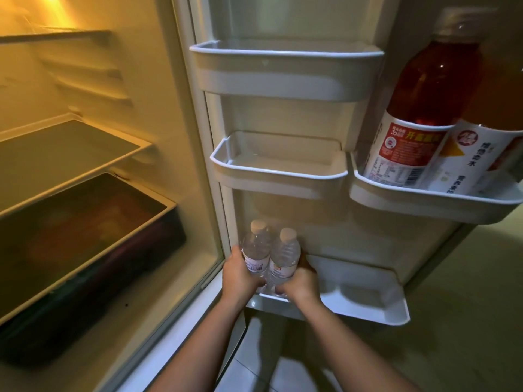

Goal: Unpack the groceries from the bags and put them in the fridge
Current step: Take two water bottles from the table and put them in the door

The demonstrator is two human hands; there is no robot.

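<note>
While you face the open fridge, both of your hands are low in the centre of the frame, each wrapped around its own small water bottle. Your left hand [239, 274] grips the left water bottle [256, 250] round its lower half, and your right hand [301, 281] grips the right water bottle [284, 257] the same way. Both bottles stand upright, touching side by side, with pale caps on top and white labels partly covered by your fingers. Their bases sit at the left end of the bottom door shelf [365, 305], a white tray running toward the lower right of the frame; whether they rest fully on its floor you cannot tell, since your hands hide it. Above it, the middle door shelf [278, 172] and the top door shelf [285, 56] hang on the door's inner face. At the right edge, a side door shelf [433, 200] holds a tall bottle of red drink [421, 108] with a white and red label, and a second labelled bottle [486, 148] just beside it, touching. On the left of the frame, the fridge interior glows yellow, with a glass shelf [65, 148] above a dark drawer [85, 236].
</note>
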